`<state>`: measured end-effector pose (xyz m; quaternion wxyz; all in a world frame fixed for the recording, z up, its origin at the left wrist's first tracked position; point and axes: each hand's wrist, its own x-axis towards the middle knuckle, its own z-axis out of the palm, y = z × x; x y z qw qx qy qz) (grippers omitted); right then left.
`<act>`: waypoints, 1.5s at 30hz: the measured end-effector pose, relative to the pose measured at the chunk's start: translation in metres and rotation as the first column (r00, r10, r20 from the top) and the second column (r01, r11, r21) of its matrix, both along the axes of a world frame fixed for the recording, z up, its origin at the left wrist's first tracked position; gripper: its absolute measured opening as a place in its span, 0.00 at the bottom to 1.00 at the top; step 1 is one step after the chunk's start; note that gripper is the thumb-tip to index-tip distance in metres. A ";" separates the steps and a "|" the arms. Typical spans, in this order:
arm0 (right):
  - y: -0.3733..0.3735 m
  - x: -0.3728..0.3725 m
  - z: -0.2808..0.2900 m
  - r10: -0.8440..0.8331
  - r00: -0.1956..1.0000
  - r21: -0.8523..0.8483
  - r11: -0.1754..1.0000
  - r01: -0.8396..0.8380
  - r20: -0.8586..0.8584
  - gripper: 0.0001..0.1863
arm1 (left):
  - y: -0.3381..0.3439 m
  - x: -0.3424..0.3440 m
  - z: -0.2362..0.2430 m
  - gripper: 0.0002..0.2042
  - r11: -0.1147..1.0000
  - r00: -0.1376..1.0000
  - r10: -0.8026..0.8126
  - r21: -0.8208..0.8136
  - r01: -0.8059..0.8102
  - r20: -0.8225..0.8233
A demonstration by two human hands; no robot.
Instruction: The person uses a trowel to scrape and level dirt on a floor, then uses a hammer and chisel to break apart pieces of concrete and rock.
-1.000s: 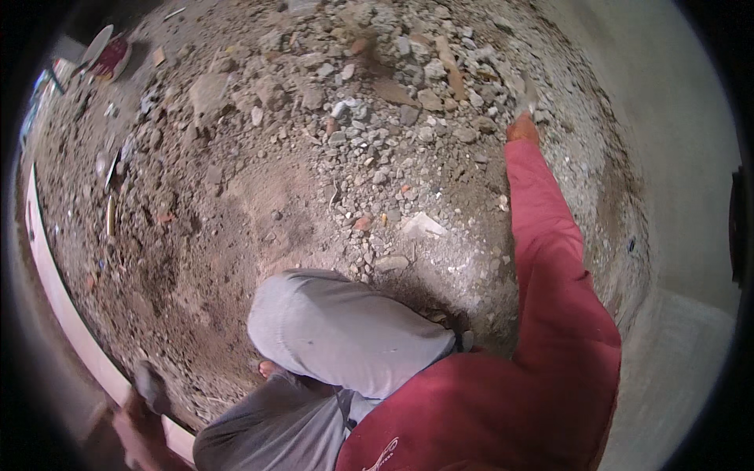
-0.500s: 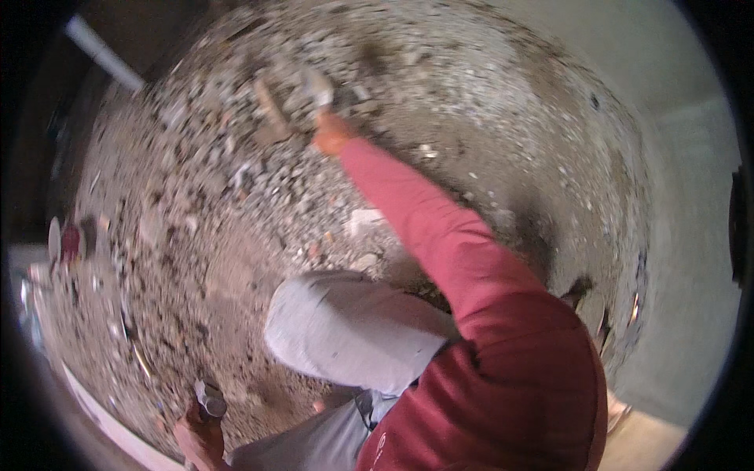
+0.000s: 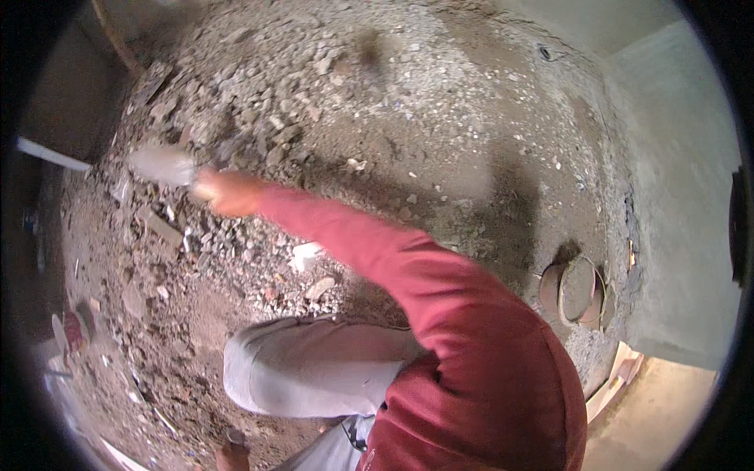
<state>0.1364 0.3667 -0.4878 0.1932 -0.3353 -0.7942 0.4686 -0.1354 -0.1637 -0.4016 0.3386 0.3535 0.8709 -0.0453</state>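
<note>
My right arm, in a red sleeve, stretches across to the left over the rubble. My right hand (image 3: 228, 192) is closed on a trowel (image 3: 163, 165), whose pale blade is smeared by motion just above the stones. At the lower edge, my left hand (image 3: 232, 455) is mostly cut off; it appears closed on a blocky grey tool (image 3: 236, 436), of which only the top shows. Under the right forearm lie loose stones (image 3: 251, 259), a white chunk (image 3: 305, 256) and a flat tan piece (image 3: 320, 288).
A flat strip of debris (image 3: 159, 228) lies below the trowel. A round rusty container (image 3: 577, 290) stands at the right by the grey wall (image 3: 683, 212). A red and white spool-like object (image 3: 72, 331) sits at the far left. My bent knee (image 3: 267, 369) is close to the rubble.
My right hand has swept to the left and nearer with the trowel. The view has shifted, so my left hand sits lower and the round container shows at the right.
</note>
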 end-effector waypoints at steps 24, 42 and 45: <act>-0.048 0.063 -0.095 -0.528 0.801 -0.191 0.787 0.587 0.284 0.41 | -0.022 0.051 0.061 0.15 0.996 0.966 -0.077 0.029 0.086 -0.247; -0.009 0.596 -0.125 -0.823 0.001 0.522 0.361 0.773 0.568 0.20 | -0.034 0.054 0.056 0.20 0.981 0.990 0.116 -0.147 -0.126 -0.078; -0.018 0.487 -0.177 -0.860 0.117 0.386 0.340 0.857 0.498 0.24 | -0.036 0.057 0.044 0.14 0.999 0.992 0.044 -0.025 -0.047 -0.117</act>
